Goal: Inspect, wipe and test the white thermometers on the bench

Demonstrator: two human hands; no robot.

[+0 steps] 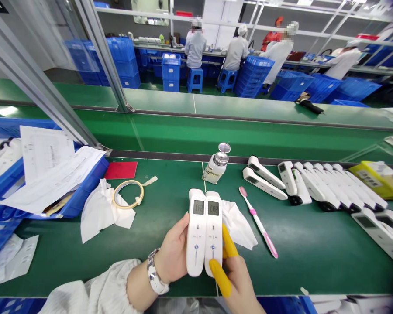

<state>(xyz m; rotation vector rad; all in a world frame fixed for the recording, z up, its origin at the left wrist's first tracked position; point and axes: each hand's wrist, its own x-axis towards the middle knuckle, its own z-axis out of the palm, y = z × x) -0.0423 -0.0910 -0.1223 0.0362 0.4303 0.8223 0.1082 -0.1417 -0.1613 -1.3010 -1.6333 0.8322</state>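
— At the far left, what was seen?

— A blue plastic crate was seen, loaded with loose printed sheets. Beside it a crumpled white wipe and a thin ring of tape were laid on the green belt, with a flat red card behind them.

— And at the middle?

— Two white thermometers were held side by side, touching along their length, just above the belt near its front edge. Their long axes were pointed away from the body, with the small grey displays at the far end. The left hand was wrapped around the left unit, thumb pressed on its side. The right hand was closed on the right unit from below and right, two fingers sheathed in yellow rubber cots. Each hand was equally near its own unit. The shells looked smooth, hard and glossy, with rounded ends.

— What was noted further right?

— A second white wipe was lying under the held pair. A small bottle with a metal pump top was set behind them, tilted. A pink-and-white toothbrush was laid slantwise on the belt, and beyond it a row of white thermometers was lined up. A yellow packet was lying at the far right.
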